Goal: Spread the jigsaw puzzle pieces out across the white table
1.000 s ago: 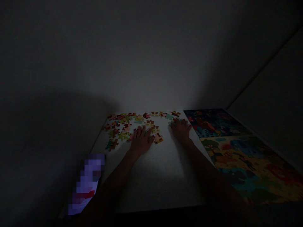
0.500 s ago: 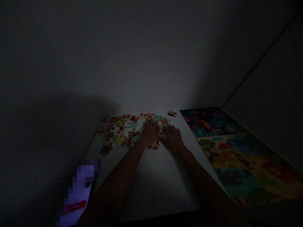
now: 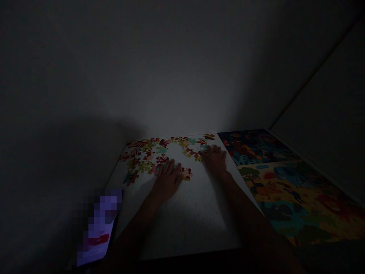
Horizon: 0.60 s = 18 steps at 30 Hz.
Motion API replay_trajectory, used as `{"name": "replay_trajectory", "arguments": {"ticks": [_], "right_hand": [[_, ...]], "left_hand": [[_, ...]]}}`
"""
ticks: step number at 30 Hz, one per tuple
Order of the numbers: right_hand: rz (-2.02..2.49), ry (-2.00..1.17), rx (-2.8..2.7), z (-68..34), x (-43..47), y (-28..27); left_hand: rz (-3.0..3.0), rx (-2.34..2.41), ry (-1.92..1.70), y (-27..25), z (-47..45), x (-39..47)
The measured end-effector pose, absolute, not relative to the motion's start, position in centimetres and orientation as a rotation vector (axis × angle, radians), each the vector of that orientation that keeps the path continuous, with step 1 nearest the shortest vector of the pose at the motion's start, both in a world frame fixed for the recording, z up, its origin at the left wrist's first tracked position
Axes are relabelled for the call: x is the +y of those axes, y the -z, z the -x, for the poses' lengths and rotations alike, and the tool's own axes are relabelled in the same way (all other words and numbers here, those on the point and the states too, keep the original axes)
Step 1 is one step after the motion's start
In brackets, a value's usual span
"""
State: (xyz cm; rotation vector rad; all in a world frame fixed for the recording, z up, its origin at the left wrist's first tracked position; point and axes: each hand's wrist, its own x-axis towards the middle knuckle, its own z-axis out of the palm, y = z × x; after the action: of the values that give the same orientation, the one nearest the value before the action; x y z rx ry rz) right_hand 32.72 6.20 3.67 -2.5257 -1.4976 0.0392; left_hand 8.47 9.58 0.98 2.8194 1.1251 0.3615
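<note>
A dim room: a bare grey wall [image 3: 182,68] rises straight behind a white desk [image 3: 188,213], lit only in a patch at its middle. Loose jigsaw pieces [image 3: 148,154] lie scattered across the desk's far left part, close to the wall. The left hand [image 3: 168,179] lies flat, fingers spread, palm down on the near edge of that scatter, with one orange piece [image 3: 186,174] just beside its fingertips. The right hand [image 3: 215,160] rests open and flat near the far pieces. A colourful picture sheet [image 3: 285,186] covers the desk's right side. A lit, blurred screen [image 3: 98,226] sits at the near left corner.
</note>
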Motion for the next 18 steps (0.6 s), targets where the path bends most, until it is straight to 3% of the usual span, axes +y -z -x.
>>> {"name": "replay_trajectory", "arguments": {"ticks": [4, 9, 14, 18], "right_hand": [[2.195, -0.219, -1.916, -31.6, 6.8, -4.0], [2.116, -0.35, -2.023, -31.0, 5.3, -4.4], [2.252, -0.347, -1.961, -33.1, 4.1, -3.8], [2.461, -0.162, -1.721, -34.2, 4.8, -3.5]], "left_hand": [[-2.892, 1.051, -0.4, -0.5, -8.4, 8.9], [-2.888, 0.836, -0.289, -2.0, -11.0, 11.9], [-2.861, 0.665, -0.197, -3.4, -13.0, 15.3], [-2.779, 0.937, -0.179, -3.6, -12.8, 17.5]]}}
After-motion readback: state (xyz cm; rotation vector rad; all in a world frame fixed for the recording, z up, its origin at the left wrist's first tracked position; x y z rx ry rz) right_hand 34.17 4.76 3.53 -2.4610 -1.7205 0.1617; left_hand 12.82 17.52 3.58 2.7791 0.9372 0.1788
